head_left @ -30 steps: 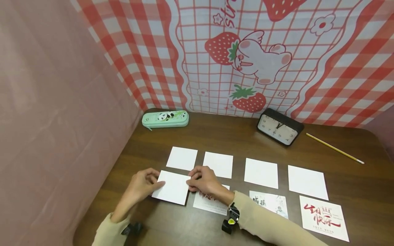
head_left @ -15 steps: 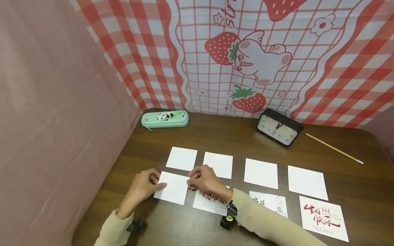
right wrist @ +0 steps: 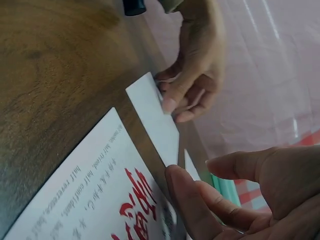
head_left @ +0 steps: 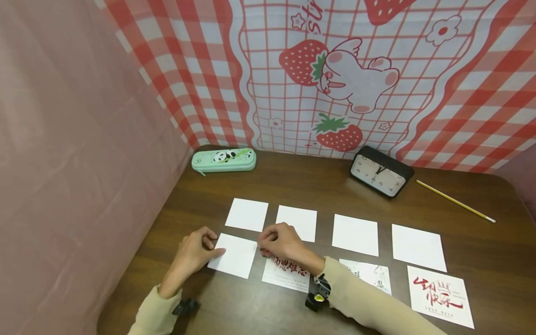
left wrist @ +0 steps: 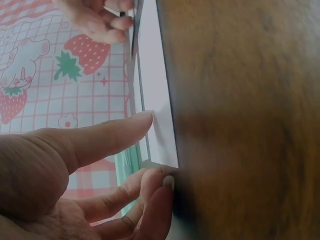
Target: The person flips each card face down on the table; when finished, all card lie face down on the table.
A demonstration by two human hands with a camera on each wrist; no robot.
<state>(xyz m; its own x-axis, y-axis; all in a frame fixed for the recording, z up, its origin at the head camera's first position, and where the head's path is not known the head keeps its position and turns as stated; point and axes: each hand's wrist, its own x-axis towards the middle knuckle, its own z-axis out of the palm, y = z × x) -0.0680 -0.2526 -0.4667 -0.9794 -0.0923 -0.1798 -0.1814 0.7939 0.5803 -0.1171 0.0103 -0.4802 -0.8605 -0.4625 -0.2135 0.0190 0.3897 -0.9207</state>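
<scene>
A blank white card (head_left: pixel 232 255) lies at the left end of the front row. My left hand (head_left: pixel 193 255) pinches its left edge, thumb on the top face and curled fingers at the side. In the left wrist view the left thumb (left wrist: pixel 120 136) presses on the card. Just off the card's right edge is my right hand (head_left: pixel 284 242), with thumb and index finger apart in the right wrist view. The right index fingertip (right wrist: pixel 175 175) is right at the card's corner. Under the right hand lies a card with red characters (head_left: pixel 286 275), partly covered.
Behind is a row of blank cards (head_left: pixel 247 215). Further right in front lie a card with dark lettering (head_left: pixel 368 274) and one with red lettering (head_left: pixel 441 298). A green pencil case (head_left: pixel 224 160), a clock (head_left: pixel 381 172) and a pencil (head_left: pixel 456 201) lie toward the back.
The white card has settled lower onto the table. My right hand has let go of its right edge and moved slightly right; the left hand keeps its hold.
</scene>
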